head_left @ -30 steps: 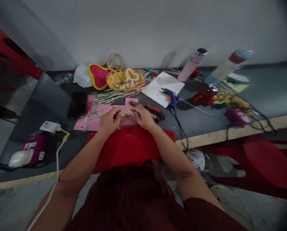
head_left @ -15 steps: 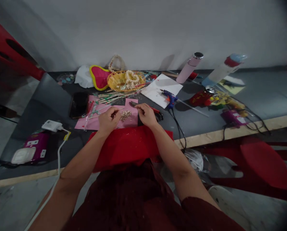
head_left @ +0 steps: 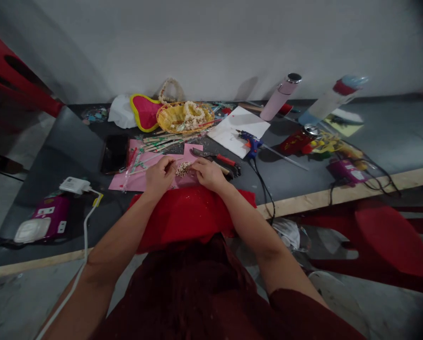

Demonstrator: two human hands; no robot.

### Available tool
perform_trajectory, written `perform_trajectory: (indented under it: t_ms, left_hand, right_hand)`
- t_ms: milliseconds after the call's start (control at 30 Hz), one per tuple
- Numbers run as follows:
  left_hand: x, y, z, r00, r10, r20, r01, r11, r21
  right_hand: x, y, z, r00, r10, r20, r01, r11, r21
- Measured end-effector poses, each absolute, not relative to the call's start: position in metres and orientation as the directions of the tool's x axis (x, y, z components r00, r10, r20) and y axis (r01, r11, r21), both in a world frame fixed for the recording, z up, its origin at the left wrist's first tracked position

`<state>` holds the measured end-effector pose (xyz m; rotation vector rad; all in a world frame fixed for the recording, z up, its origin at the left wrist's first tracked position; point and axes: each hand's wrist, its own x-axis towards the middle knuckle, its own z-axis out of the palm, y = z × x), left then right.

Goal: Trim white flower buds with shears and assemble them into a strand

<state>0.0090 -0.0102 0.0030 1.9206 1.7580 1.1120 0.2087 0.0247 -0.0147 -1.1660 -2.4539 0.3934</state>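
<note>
A small pile of short pale pieces [head_left: 183,169] lies on pink paper [head_left: 126,181] between my hands. My left hand [head_left: 160,175] is closed in a pinch at the pile's left side; what its fingertips hold is too small to make out. At the right edge of the pile, my right hand [head_left: 208,174] has its fingers drawn together and touching the pieces; anything in them is hidden. Just beyond that hand lie pruning shears [head_left: 221,157] with red handles, the blades pointing left. A red cloth [head_left: 185,212] is spread under my wrists.
Behind the paper are thin sticks [head_left: 162,141] and a yellow basket [head_left: 167,125] with pale beaded strands. A blue glue gun [head_left: 252,143] lies beside white paper [head_left: 229,125]. A phone [head_left: 115,154] is at left; a pink flask [head_left: 279,99] and red can [head_left: 296,141] stand at right.
My right hand has come away from the shears, down and left to the pile, leaving more of the shears showing. My left hand stays pinched in about the same place.
</note>
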Motion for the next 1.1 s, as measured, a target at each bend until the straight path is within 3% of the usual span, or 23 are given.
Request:
perform_trajectory:
  t_ms: [300,433,767,1100]
  left_hand:
    - [0.0084,-0.0085,0.0003,-0.021,0.954,0.3,0.699,-0.201,0.686]
    - [0.0084,-0.0081,-0.001,-0.017,0.956,0.294,0.708,-0.196,0.679]
    - [0.0086,-0.0074,-0.003,-0.016,0.954,0.298,0.7,-0.202,0.685]
    - [0.0098,-0.008,-0.0015,-0.004,0.952,0.305,0.714,-0.211,0.667]
  right_hand:
    - [0.2099,0.0276,-0.0116,-0.472,0.85,0.234,0.74,0.526,-0.419]
    - [0.2074,0.025,-0.0117,-0.48,0.863,0.154,0.792,0.502,-0.348]
    - [0.2076,0.0265,-0.0115,-0.454,0.867,0.205,0.759,0.497,-0.42]
    - [0.2021,0.0239,-0.0099,-0.454,0.877,0.156,0.801,0.479,-0.358]
